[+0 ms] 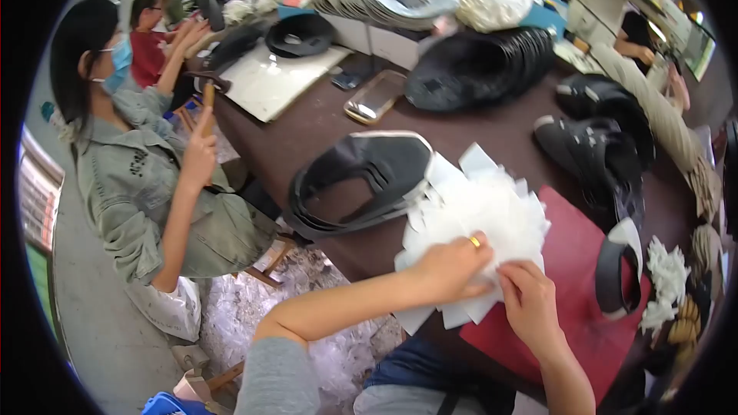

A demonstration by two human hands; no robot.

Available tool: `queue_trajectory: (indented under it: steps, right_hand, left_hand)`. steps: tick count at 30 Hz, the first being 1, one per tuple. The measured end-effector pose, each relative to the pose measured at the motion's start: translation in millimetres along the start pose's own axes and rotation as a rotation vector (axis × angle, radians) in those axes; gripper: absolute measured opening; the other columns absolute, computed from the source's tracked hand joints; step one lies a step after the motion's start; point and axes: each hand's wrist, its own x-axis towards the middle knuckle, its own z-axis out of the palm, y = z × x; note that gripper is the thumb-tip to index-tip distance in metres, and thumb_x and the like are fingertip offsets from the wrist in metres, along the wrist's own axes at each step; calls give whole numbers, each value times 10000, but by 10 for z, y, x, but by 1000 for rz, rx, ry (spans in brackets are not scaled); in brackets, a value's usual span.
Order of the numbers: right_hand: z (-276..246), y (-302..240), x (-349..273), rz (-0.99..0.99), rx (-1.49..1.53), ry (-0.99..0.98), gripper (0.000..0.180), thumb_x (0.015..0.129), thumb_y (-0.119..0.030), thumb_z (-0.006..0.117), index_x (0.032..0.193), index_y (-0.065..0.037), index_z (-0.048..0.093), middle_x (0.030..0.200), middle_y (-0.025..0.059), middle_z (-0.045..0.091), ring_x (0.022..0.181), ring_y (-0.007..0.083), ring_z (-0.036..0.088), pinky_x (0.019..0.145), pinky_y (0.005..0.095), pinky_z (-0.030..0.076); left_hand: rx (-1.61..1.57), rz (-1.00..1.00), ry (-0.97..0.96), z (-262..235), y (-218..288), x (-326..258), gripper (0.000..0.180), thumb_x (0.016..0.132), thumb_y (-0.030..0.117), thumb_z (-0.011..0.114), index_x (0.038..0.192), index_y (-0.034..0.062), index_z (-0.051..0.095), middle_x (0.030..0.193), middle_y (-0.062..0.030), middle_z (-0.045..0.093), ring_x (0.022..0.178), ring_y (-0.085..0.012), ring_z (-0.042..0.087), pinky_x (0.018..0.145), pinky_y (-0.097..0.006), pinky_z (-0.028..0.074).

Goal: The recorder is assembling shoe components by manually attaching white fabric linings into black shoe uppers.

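A loose pile of thin white sheets (480, 204), with corners sticking out all round, lies at the table's near edge. My left hand (453, 269), with a gold ring on one finger, rests on the pile, fingers curled and closed at the sheets. Beside it my right hand (532, 300) pinches a white sheet at the pile's near side, thumb against the fingertips. Both hands almost meet. Left of the pile sit stacked black shoe uppers (361, 180). Under the pile's right side spreads a red sheet of material (573, 284), with a black-and-white curved shoe piece (615, 277) on it.
Finished-looking black shoes (596, 134) stand at the right, near white crumpled scraps (665, 280). A row of black uppers (480, 65), a phone (375, 97) and a white board (280, 81) lie farther back. At left, a masked co-worker (146, 169) grips a wooden-handled tool (208, 107).
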Motion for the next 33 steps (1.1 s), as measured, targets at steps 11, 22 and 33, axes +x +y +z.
queue_trajectory:
  steps: [11,22,33]
  right_hand:
    - [42,906,111,109,155,34,163,823,67,586,965,56,665,1048,121,653,764,225,611,654,287,489]
    - [-6,1171,68,-56,158,117,205,813,77,578,996,41,662,1107,122,633,779,218,591,637,263,470]
    - [31,1207,168,-519,-497,-32,243,897,-106,539,1078,25,636,1092,116,613,839,253,580,672,321,489]
  left_hand:
    - [99,-18,65,525,11,390,341,772,245,729,1003,74,544,1087,-102,495,835,-296,579,667,-379,499]
    - [-40,-337,138,631,153,450,206,788,166,710,906,68,572,1092,-115,504,752,-247,559,640,-314,470]
    - [-918,-647,646,-52,-183,-2,137,886,80,520,983,9,587,988,-53,602,864,-107,502,817,-220,392]
